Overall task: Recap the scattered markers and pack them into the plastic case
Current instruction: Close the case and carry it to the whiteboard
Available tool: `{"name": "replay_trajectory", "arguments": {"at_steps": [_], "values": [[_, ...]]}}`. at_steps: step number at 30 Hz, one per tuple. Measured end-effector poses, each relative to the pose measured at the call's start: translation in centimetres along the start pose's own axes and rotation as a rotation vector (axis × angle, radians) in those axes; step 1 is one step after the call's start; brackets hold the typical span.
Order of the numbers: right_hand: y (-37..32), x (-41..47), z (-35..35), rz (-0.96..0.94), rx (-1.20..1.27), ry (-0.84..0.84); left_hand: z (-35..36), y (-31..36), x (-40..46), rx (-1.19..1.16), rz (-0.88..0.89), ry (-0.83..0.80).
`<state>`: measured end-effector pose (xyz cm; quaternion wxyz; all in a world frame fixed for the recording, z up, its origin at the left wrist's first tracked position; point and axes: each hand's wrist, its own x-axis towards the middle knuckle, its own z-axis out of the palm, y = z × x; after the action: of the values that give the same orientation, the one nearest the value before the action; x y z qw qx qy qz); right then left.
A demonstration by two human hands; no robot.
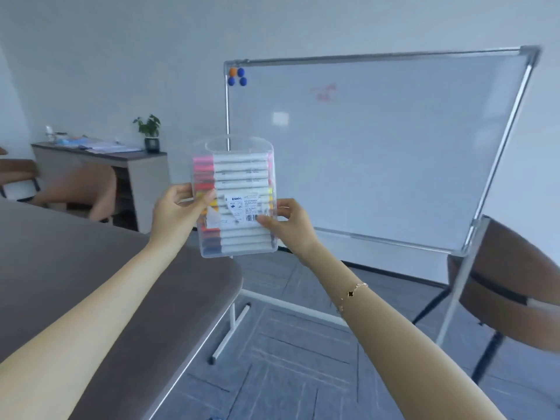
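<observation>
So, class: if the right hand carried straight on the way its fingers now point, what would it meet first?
The right hand points leftward across the case it already grips, so probably the left hand on the case's far edge; depth is unclear.

"ENMY" on the plastic case (235,204) label (244,209); other print illegible.

The room is bright with soft, even light. There are almost no dark shadows. A small white patch of glare shines on the whiteboard (378,147). The whole picture looks a little soft and hazy. The far desk (100,159) and plant (149,128) are blurry. The straight whiteboard frame bends near the right edge, like through a wide lens.
</observation>
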<state>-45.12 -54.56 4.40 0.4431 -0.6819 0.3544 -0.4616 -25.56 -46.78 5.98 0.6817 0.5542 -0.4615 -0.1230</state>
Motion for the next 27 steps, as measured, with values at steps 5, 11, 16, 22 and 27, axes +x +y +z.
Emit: {"name": "replay_trajectory", "arguments": {"at_steps": [5, 11, 16, 22, 27], "values": [[2.8, 3.7, -8.3, 0.014, -0.038, 0.148, 11.1, -1.1, 3.4, -0.102, 0.011, -0.109], [5.5, 9.4, -14.7, 0.008, -0.034, 0.264, 20.0, -3.8, 8.5, -0.113, 0.039, -0.304], [9.0, 14.9, -18.1, 0.01, -0.049, 0.317, 26.1, -7.7, 12.5, -0.19, -0.004, -0.42], [15.0, 20.5, -20.9, 0.05, -0.057, 0.373, 33.4, -13.2, 16.3, -0.164, -0.011, -0.375], [22.1, 23.1, -21.3, 0.133, -0.055, 0.387, 36.9, -19.1, 17.3, -0.118, -0.026, -0.368]]}}
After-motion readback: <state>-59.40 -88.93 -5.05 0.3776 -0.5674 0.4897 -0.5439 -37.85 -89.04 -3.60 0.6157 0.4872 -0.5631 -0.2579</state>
